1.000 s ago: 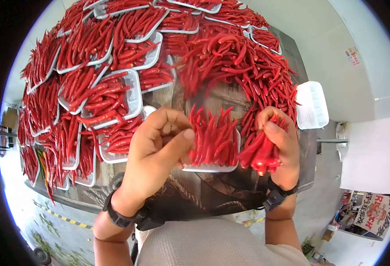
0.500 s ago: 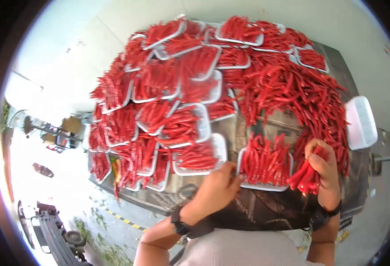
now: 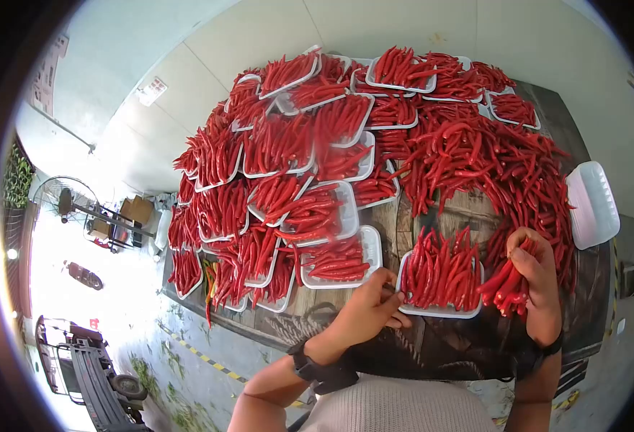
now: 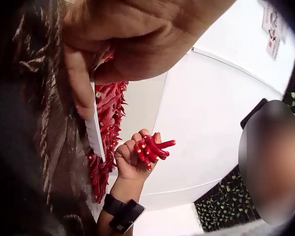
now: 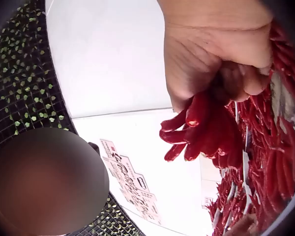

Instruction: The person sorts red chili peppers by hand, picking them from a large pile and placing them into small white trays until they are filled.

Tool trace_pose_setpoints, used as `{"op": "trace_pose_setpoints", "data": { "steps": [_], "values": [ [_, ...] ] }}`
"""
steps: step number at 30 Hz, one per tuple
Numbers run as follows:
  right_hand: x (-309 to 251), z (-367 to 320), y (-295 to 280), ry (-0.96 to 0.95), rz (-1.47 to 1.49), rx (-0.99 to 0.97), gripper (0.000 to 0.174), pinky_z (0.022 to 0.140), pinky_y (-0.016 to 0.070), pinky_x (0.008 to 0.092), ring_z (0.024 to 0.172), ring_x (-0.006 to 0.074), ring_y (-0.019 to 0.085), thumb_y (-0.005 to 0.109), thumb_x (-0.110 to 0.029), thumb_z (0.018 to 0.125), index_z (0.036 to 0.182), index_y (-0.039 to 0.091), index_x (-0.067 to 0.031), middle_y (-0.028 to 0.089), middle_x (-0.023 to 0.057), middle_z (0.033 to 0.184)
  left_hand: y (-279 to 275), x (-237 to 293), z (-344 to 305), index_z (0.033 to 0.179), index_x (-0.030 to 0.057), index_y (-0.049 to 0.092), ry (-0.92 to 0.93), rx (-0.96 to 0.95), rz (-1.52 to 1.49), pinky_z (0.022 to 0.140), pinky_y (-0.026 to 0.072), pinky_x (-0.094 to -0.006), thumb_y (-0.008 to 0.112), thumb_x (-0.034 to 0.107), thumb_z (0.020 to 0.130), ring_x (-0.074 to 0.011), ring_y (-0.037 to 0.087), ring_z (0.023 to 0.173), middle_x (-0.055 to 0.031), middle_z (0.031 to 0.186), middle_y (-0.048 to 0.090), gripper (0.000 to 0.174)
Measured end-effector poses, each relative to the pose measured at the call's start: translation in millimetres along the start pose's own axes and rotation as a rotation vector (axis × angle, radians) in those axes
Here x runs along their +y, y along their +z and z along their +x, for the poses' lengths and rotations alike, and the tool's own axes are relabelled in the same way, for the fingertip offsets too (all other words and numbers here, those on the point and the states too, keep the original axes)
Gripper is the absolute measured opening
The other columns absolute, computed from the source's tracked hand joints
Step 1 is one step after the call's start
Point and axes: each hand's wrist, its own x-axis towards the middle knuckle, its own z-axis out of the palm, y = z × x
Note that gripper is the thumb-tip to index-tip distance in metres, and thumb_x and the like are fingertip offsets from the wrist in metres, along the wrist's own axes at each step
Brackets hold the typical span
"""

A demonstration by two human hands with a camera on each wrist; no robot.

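Observation:
Right in front of the person, a white tray (image 3: 439,312) holds a row of red chili peppers (image 3: 443,273). At its left corner is the left hand (image 3: 366,308). The left wrist view shows the tray's edge (image 4: 95,135) pinched between thumb and fingers of that hand (image 4: 128,39). To the right of the tray, the right hand (image 3: 537,270) grips a bunch of chili peppers (image 3: 506,288), stem ends pointing down toward the person. Those stem ends poke out below the curled fingers of the right hand (image 5: 221,54) in the right wrist view.
Filled trays of chilies (image 3: 277,144) overlap across the table's left and back. A loose heap of chilies (image 3: 475,151) curves behind and right of the near tray. Stacked white trays (image 3: 592,205) stand at the table's right edge. A filled tray (image 3: 342,283) lies left of the left hand.
The left hand, earlier raised beside the tray, has come down to its left corner. The right hand still holds its chili bunch. The head view has swung left.

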Motion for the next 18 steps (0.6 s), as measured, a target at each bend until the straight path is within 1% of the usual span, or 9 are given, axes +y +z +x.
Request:
{"op": "trace_pose_setpoints", "data": {
  "steps": [3,5,6,7,9,11,13,14,18],
  "values": [
    [8,4,-15,-0.071,-0.022,0.018,0.017,0.061,0.0319,0.0199,0.066,0.0032,0.043,0.066,-0.018,0.082,0.082,0.056,-0.0037,0.05,-0.003,0.073,-4,6,-7,0.113,0.0026,0.039,-0.005,-0.013,-0.021,0.062,0.0567,-0.0246,0.051,0.009,0.098,-0.0193,0.07,0.076,-0.0097,0.092,0.061,0.02],
    [20,8,-39,-0.112,0.086,-0.027,0.017,0.059,0.0369,0.0189,0.063,0.0045,0.049,0.064,-0.018,0.084,0.082,0.054,-0.0035,0.051,-0.0013,0.073,-6,9,-10,0.112,0.0039,0.039,-0.015,-0.004,-0.045,0.064,0.0568,-0.0248,0.05,0.009,0.098,-0.0199,0.07,0.076,-0.0099,0.092,0.061,0.019],
    [17,7,-41,-0.056,0.299,-0.089,0.018,0.057,0.0436,0.0183,0.061,0.0071,0.055,0.063,-0.018,0.085,0.084,0.053,-0.0034,0.053,0.0008,0.073,-8,10,-12,0.112,0.0039,0.039,-0.011,-0.005,-0.043,0.064,0.0568,-0.0248,0.05,0.009,0.098,-0.0199,0.07,0.076,-0.0099,0.092,0.061,0.019],
    [18,8,-43,-0.062,0.3,-0.086,0.018,0.057,0.0436,0.0183,0.061,0.0071,0.055,0.063,-0.018,0.085,0.084,0.053,-0.0034,0.053,0.0008,0.073,-11,10,-14,0.111,0.0039,0.039,0.004,0.004,-0.086,0.062,0.0566,-0.0249,0.051,0.008,0.098,-0.0198,0.07,0.075,-0.0105,0.091,0.062,0.018],
    [22,13,-45,-0.049,0.539,-0.168,0.018,0.054,0.0478,0.0176,0.058,0.0096,0.06,0.062,-0.018,0.086,0.084,0.052,-0.0034,0.054,0.0017,0.073,-19,17,-19,0.111,0.0039,0.04,0.026,0.009,-0.122,0.061,0.0564,-0.025,0.051,0.007,0.097,-0.0197,0.07,0.074,-0.0112,0.09,0.062,0.018],
    [25,12,-45,-0.033,0.444,-0.133,0.021,0.059,0.045,0.019,0.063,0.0085,0.057,0.064,-0.021,0.084,0.084,0.053,-0.0031,0.054,0.0015,0.073,-31,37,-28,0.111,0.0048,0.04,0.064,0.064,-0.131,0.062,0.0571,-0.0263,0.051,0.006,0.096,-0.0211,0.07,0.076,-0.0113,0.091,0.061,0.019],
    [27,12,-39,-0.067,0.187,-0.103,0.024,0.064,0.0407,0.021,0.069,0.0077,0.053,0.065,-0.024,0.081,0.082,0.055,-0.0034,0.055,0.0017,0.075,-49,62,-37,0.114,0.0051,0.041,0.078,0.19,-0.096,0.064,0.0589,-0.0299,0.051,0.005,0.096,-0.0235,0.07,0.076,-0.0113,0.091,0.06,0.02],
    [28,11,-36,-0.07,0.105,-0.097,0.027,0.066,0.0362,0.022,0.072,0.0065,0.048,0.067,-0.028,0.078,0.08,0.056,-0.0038,0.054,0.0006,0.077,-61,67,-38,0.112,0.0072,0.045,0.149,0.251,-0.15,0.059,0.057,-0.0261,0.054,0.006,0.094,-0.0207,0.069,0.069,-0.0065,0.087,0.06,0.02],
    [10,2,-9,-0.088,0.073,-0.089,0.024,0.066,0.036,0.0212,0.072,0.0052,0.047,0.067,-0.026,0.079,0.081,0.057,-0.0037,0.054,-0.0011,0.078,-118,118,-46,0.104,0.008,0.047,0.315,0.487,0.002,0.05,0.0523,-0.0219,0.051,0.009,0.095,-0.0159,0.066,0.06,-0.0097,0.076,0.065,0.011]
  ]
}}
